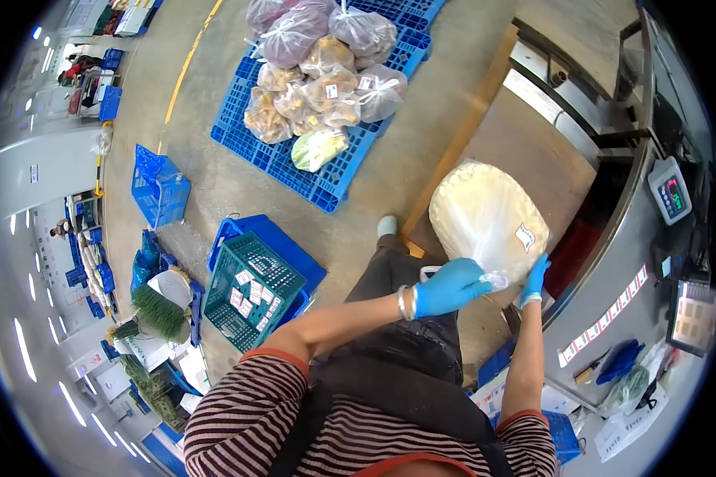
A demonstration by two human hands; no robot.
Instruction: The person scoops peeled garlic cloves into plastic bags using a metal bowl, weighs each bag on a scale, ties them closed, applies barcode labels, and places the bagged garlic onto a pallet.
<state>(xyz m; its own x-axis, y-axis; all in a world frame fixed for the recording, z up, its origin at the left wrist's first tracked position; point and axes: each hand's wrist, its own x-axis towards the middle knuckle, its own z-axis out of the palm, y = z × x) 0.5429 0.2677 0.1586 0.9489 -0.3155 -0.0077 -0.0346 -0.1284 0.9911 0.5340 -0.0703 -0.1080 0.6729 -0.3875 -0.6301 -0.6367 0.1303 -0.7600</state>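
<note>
A large clear plastic bag of pale yellow food [485, 208] rests on a brown board [525, 131], with a white label near its right side. My left hand [451, 288], in a blue glove, is closed on the gathered neck of the bag at its near edge. Against the bag's right side lies my right hand [536, 280], also gloved in blue, its fingers stretched out near the label.
Bagged goods and a cabbage [319, 149] lie on a blue pallet [326, 195] ahead. A green crate [250, 290] with labels stands at the left. On the right counter [605, 274] are a scale [670, 191], a label strip [605, 318] and a screen [693, 318].
</note>
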